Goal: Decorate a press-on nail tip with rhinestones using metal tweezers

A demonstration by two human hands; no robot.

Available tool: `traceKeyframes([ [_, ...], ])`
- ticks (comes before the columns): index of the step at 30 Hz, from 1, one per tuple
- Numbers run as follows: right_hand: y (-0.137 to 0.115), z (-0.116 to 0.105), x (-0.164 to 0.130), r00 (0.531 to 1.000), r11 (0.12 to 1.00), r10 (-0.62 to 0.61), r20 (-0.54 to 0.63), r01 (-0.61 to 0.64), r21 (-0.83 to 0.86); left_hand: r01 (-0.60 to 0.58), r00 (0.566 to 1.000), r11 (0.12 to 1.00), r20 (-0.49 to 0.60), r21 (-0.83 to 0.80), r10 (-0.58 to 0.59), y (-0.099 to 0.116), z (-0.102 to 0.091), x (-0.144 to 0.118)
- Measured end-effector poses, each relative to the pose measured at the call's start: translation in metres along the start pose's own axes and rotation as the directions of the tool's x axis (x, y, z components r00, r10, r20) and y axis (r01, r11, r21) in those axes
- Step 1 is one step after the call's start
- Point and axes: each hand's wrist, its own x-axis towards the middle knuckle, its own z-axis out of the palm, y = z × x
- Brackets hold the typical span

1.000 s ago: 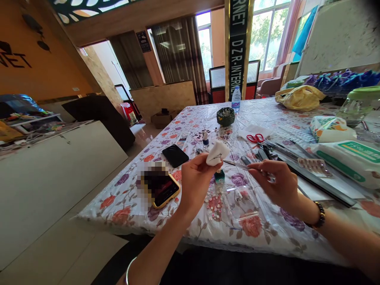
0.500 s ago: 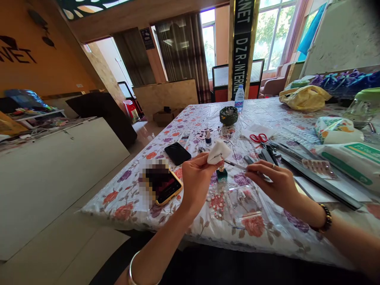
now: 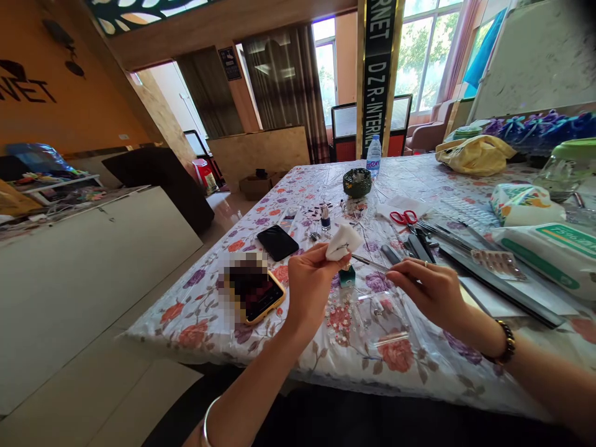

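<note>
My left hand (image 3: 310, 270) pinches a folded white cotton pad (image 3: 345, 241) with dark smudges on its face. Between the closed fingertips of my right hand (image 3: 426, 288) is a thin brush (image 3: 370, 263), pointing left, its tip at the pad's lower right edge; I cannot tell whether they touch. Just under the pad stands a dark green nail polish bottle (image 3: 347, 277), its upper part partly covered. Closer to me lie small red and white decorations (image 3: 339, 323) beside a clear plastic packet (image 3: 384, 318).
Left of my left hand are a black phone (image 3: 277, 242) and a yellow-cased phone (image 3: 263, 301). Farther back stand a dark blue polish bottle (image 3: 325, 217), a woven basket (image 3: 357, 183) and a water bottle (image 3: 373, 158). Red-handled scissors (image 3: 403, 217), files (image 3: 500, 285) and a wipes pack (image 3: 549, 254) lie right.
The view has shifted slightly. My right hand and the brush sit marginally lower and to the right; my left hand still holds the pad in nearly the same place.
</note>
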Motion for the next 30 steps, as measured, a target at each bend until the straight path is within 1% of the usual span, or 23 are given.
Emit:
traceKeyframes([
  [3,-0.001,0.000,0.001,0.999,1.000,0.005,0.032,-0.004,-0.025,0.018,1.000,1.000,-0.003,-0.014,-0.019,0.000,0.000,0.001],
  [9,-0.004,0.000,0.002,0.998,0.998,0.055,0.031,-0.053,-0.045,0.064,0.998,0.997,-0.020,-0.044,-0.065,0.001,0.000,0.002],
  [20,-0.005,0.003,0.001,0.995,0.995,0.096,0.037,-0.096,-0.008,0.103,0.993,0.988,-0.046,-0.115,-0.109,-0.001,0.002,0.005],
  [23,-0.004,0.002,0.001,0.991,0.992,0.129,0.024,-0.129,0.010,0.110,0.988,0.983,-0.089,-0.145,-0.123,0.003,0.000,0.008],
  [26,-0.001,0.000,0.002,0.983,0.983,0.182,-0.006,-0.182,0.033,0.093,0.985,0.981,-0.130,-0.172,-0.116,0.009,-0.004,0.012],
  [30,0.001,-0.002,0.002,0.976,0.975,0.217,-0.025,-0.215,0.061,0.081,0.986,0.983,-0.134,-0.166,-0.103,0.014,-0.004,0.012],
])
